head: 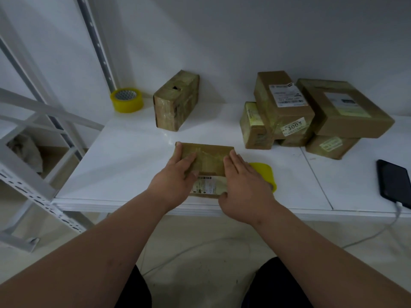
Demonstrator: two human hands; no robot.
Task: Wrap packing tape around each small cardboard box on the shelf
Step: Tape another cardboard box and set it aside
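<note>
**Small cardboard box pressed flat at the shelf's front edge**

The small cardboard box (205, 162) lies on the white shelf (124, 156), close to its front edge, with a printed label (205, 185) on its near part and a glossy band of tape across its top. The left hand (175, 178) rests on the box's left side, fingers straight and together, thumb lying across the top. The right hand (242, 181) lies flat on the right side, fingers straight and close together; neither hand grips anything. A yellow tape roll (265, 174) sits just beside the box, partly hidden behind the right hand.

This looks like smoothing the tape down. What could go wrong from here:

- The box sits near the edge, so a hard push toward the body could slide it off the shelf.
- Uneven pressure could trap wrinkles or bubbles in the tape.
- The right hand could knock the roll beside it and send it rolling.

Farther back stand a taped box (176, 101), a second yellow roll (127, 100) and a pile of boxes (311, 114). A black phone (394, 183) lies at the right, well apart.
</note>
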